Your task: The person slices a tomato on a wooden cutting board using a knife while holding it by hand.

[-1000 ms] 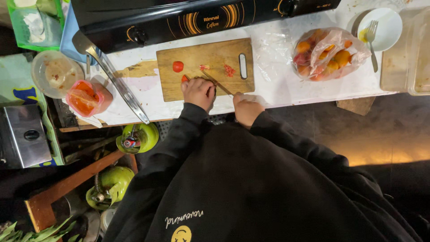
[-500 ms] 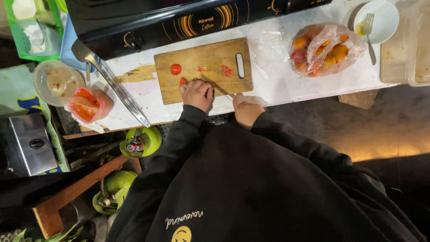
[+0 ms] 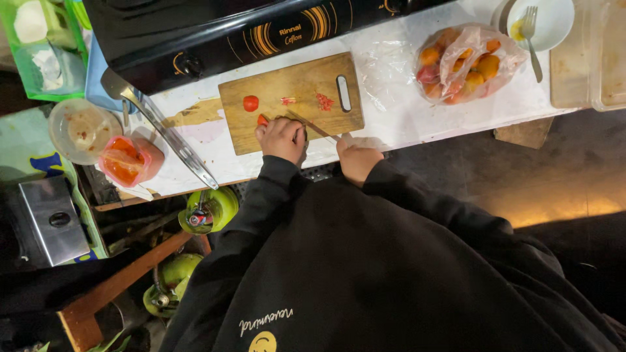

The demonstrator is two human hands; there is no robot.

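**Camera arrangement: single head-worn view**

One camera, worn on the person's head, looks steeply down over the dark sweater (image 3: 365,274) at a white counter (image 3: 417,111). The counter runs across the upper third of the frame, from 10 to 2 o'clock, with the stove (image 3: 215,32) beyond it at 12 o'clock. The chopping board (image 3: 287,91) sits just above centre, at middling distance. The floor fills 3 to 4 o'clock. No second view overlaps this one.

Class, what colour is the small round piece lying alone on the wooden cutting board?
Red; the round piece on the cutting board shows best in the head view.
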